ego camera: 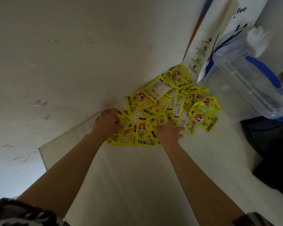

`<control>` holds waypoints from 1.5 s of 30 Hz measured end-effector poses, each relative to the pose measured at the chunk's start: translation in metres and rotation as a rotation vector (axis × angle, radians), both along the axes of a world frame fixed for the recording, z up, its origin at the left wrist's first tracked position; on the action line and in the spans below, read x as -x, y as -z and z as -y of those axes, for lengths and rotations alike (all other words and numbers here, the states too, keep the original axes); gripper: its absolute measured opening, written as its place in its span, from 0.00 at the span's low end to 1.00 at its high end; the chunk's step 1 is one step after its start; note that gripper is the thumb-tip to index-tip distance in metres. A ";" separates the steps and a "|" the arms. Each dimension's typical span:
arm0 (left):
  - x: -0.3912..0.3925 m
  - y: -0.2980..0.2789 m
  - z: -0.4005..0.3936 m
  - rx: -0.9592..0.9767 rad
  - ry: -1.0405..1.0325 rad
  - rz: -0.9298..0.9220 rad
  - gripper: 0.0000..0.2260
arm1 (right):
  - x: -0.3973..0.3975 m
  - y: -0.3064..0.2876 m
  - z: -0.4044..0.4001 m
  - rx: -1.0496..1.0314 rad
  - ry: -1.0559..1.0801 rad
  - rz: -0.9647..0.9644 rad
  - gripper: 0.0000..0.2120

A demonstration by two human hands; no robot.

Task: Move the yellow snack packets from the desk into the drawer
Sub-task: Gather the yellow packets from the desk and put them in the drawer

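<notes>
Both hands (108,122) (169,132) pressed flat on glossy yellow cartoon-printed packets (173,101), heaped on white desk (137,176)

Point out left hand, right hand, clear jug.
left hand (107,122), head view, back of the hand
right hand (167,133), head view, back of the hand
clear jug (245,82), head view, clear side wall

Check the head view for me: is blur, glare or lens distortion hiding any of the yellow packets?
Head view: dim, soft light, no harsh glare; print on the yellow packets is readable mid-pile. Wide-angle bending tilts the wall and stretches the clear jug at the right edge. Left hand and right hand are slightly soft and cover some near packets.
</notes>
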State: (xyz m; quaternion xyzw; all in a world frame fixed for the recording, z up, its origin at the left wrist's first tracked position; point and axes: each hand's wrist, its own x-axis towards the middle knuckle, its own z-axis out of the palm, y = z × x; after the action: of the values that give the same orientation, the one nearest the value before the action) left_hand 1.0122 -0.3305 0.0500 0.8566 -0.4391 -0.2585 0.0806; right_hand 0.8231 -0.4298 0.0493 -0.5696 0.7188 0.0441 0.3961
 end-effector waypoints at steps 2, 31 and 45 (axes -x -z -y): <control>0.000 0.001 -0.001 0.003 -0.006 -0.017 0.26 | -0.004 -0.002 0.004 0.009 0.039 -0.006 0.17; 0.041 -0.011 -0.063 0.118 -0.483 -0.325 0.17 | 0.035 -0.014 0.021 -0.185 0.314 0.606 0.07; 0.063 -0.008 -0.038 0.026 -0.312 -0.237 0.20 | 0.139 -0.032 0.080 0.103 0.139 0.464 0.06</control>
State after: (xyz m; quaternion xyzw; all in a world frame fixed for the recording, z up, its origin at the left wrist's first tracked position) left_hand 0.9493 -0.2925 0.0577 0.8769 -0.2916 -0.3362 0.1819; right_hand 0.6843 -0.5099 0.0814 -0.5330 0.6473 -0.1522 0.5232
